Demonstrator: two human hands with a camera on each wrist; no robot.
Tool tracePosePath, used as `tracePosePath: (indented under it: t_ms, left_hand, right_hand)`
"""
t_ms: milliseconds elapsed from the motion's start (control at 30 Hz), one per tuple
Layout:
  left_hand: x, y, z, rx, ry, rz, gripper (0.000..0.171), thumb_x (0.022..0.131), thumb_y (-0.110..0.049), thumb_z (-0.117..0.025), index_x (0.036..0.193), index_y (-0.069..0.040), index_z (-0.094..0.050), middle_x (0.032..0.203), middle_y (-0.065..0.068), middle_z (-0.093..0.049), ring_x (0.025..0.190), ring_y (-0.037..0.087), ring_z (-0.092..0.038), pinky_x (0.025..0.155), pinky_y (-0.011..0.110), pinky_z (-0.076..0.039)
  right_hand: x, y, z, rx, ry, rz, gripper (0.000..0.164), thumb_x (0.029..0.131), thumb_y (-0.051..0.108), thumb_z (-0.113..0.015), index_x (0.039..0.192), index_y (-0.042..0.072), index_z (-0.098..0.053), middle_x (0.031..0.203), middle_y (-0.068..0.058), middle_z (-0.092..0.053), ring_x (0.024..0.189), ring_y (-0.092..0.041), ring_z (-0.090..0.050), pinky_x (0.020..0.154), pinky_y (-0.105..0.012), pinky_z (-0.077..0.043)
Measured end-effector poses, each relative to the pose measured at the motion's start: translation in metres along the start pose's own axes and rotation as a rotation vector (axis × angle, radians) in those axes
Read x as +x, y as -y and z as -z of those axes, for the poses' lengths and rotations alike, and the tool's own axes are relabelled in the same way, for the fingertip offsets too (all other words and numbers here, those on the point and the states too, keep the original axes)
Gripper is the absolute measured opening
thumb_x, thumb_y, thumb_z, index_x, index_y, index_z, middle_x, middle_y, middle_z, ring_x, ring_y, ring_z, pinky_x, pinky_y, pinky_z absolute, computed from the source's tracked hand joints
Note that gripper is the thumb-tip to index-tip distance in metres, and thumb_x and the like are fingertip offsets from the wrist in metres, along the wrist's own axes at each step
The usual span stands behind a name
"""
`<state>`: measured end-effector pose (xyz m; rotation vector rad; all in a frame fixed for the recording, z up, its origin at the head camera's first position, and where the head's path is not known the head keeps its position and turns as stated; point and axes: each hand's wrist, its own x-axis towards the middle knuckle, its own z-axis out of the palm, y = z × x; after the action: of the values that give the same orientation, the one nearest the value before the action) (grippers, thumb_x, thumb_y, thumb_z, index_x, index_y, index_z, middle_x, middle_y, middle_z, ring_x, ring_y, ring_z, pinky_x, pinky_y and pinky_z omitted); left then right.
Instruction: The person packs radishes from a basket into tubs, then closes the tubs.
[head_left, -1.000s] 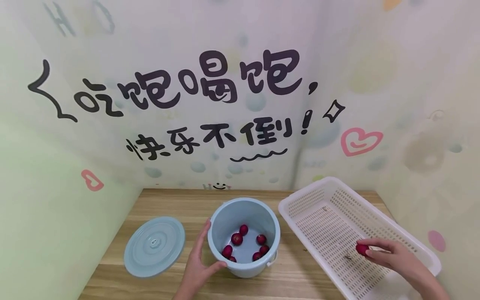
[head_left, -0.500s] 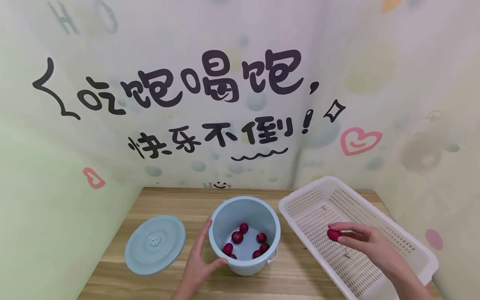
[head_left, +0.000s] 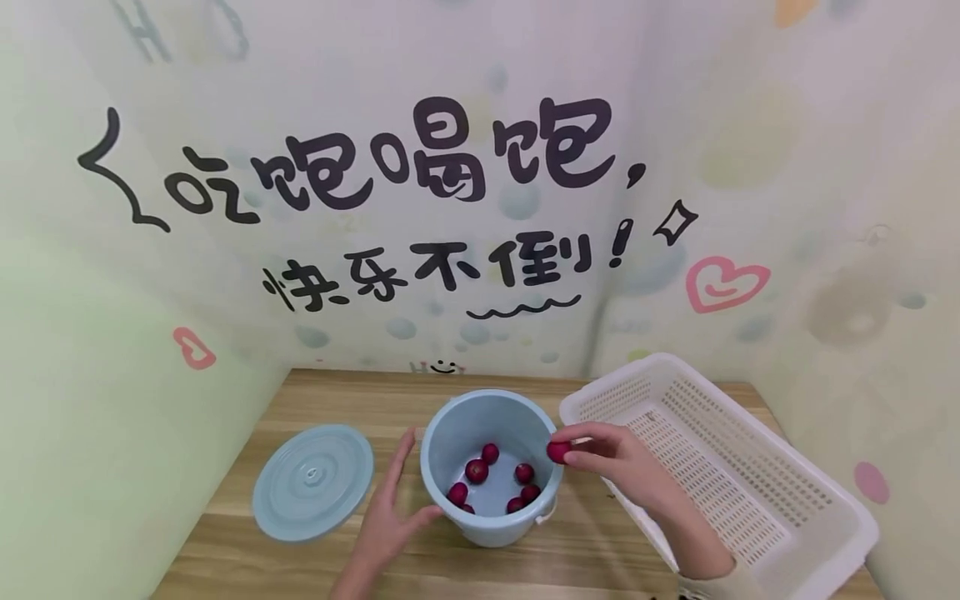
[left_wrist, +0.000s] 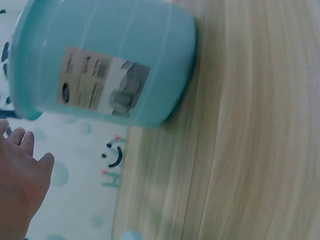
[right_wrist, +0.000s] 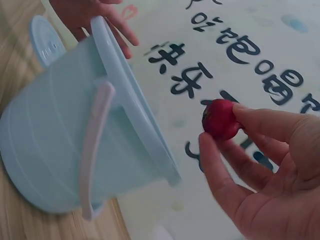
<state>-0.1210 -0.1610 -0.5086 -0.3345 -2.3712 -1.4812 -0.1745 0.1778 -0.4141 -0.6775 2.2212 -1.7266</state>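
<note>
My right hand [head_left: 630,467] pinches a small round red radish [right_wrist: 220,119] between thumb and fingertips, at the right rim of a light blue bucket [head_left: 491,529]. Inside the bucket lie several more radishes [head_left: 476,472], spread over the bottom. My left hand [head_left: 386,517] is beside the bucket's left side, thumb and fingers spread around the wall without gripping it. In the left wrist view, the left hand [left_wrist: 22,175] shows with relaxed fingers near the bucket's rim, and a printed label [left_wrist: 102,80] is on the bucket's side.
A light blue round lid [head_left: 313,483] lies on the wooden table [head_left: 315,400] to the left. To the right stands a white perforated basket [head_left: 840,508], partly behind my right forearm. The bucket's white handle [right_wrist: 95,145] hangs down its side. A printed wall [head_left: 480,333] closes off the back.
My right hand has carried the radish leftward from over the white basket to the bucket's rim. My left hand has eased slightly away from the bucket's wall.
</note>
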Motion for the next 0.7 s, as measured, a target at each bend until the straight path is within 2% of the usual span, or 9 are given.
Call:
tracePosePath:
  t_ms: [100,167,300,400,533,633,700]
  left_hand:
    - [-0.004,0.006,0.011,-0.036,-0.042,-0.057,0.093,0.081,-0.015,-0.08,0.158,-0.013,-0.027,0.162,0.009,-0.034,0.145,-0.006,-0.03,0.12,0.023,-0.029]
    - [-0.008,0.011,0.02,-0.066,-0.086,-0.083,0.089,0.082,-0.004,-0.075,0.157,-0.007,-0.028,0.161,0.009,-0.037,0.143,-0.006,-0.034,0.116,0.008,-0.025]
    - [-0.016,0.022,0.043,-0.074,-0.171,-0.081,0.083,0.084,0.009,-0.066,0.156,-0.004,-0.028,0.158,-0.002,-0.042,0.142,-0.008,-0.035,0.114,0.002,-0.024]
    - [-0.02,0.028,0.063,-0.007,-0.229,-0.022,0.078,0.086,0.008,-0.065,0.155,-0.007,-0.032,0.156,-0.004,-0.046,0.141,-0.011,-0.034,0.112,0.001,-0.024]
    - [-0.02,0.034,0.089,0.077,-0.299,0.109,0.067,0.091,0.002,-0.065,0.152,-0.012,-0.041,0.154,0.003,-0.048,0.139,-0.014,-0.033,0.111,0.0,-0.025]
    - [-0.02,0.036,0.105,0.122,-0.324,0.222,0.061,0.095,-0.007,-0.064,0.151,-0.018,-0.044,0.155,0.004,-0.048,0.136,-0.016,-0.032,0.107,-0.001,-0.024]
    - [-0.021,0.039,0.112,0.146,-0.328,0.282,0.059,0.097,-0.012,-0.064,0.151,-0.022,-0.044,0.155,0.004,-0.047,0.133,-0.018,-0.032,0.103,-0.002,-0.025]
  right_hand:
    - [0.011,0.002,-0.017,-0.04,0.003,-0.008,0.032,0.096,0.016,-0.066,0.125,0.002,-0.066,0.122,-0.02,-0.069,0.107,-0.013,-0.068,0.091,-0.026,-0.057]
    - [0.016,0.006,-0.029,-0.081,-0.014,-0.004,0.032,0.096,0.018,-0.066,0.126,0.005,-0.067,0.128,-0.017,-0.067,0.115,-0.018,-0.065,0.095,-0.027,-0.056]
    - [0.029,0.016,-0.058,-0.058,-0.066,0.066,0.034,0.096,0.017,-0.066,0.127,0.003,-0.065,0.134,-0.018,-0.063,0.123,-0.026,-0.062,0.101,-0.031,-0.056]
    - [0.039,0.028,-0.086,0.026,-0.088,0.153,0.036,0.095,0.011,-0.066,0.129,0.0,-0.062,0.135,-0.02,-0.062,0.125,-0.029,-0.06,0.103,-0.034,-0.055]
    - [0.052,0.042,-0.135,0.118,-0.075,0.291,0.038,0.094,0.005,-0.066,0.131,-0.001,-0.058,0.137,-0.021,-0.059,0.128,-0.034,-0.057,0.107,-0.04,-0.052]
    - [0.06,0.046,-0.173,0.193,0.001,0.328,0.042,0.095,0.007,-0.065,0.135,0.0,-0.055,0.141,-0.019,-0.057,0.129,-0.034,-0.056,0.109,-0.039,-0.05]
    - [0.066,0.044,-0.197,0.228,0.055,0.303,0.044,0.096,0.011,-0.065,0.138,0.005,-0.053,0.144,-0.014,-0.055,0.131,-0.028,-0.056,0.11,-0.033,-0.049]
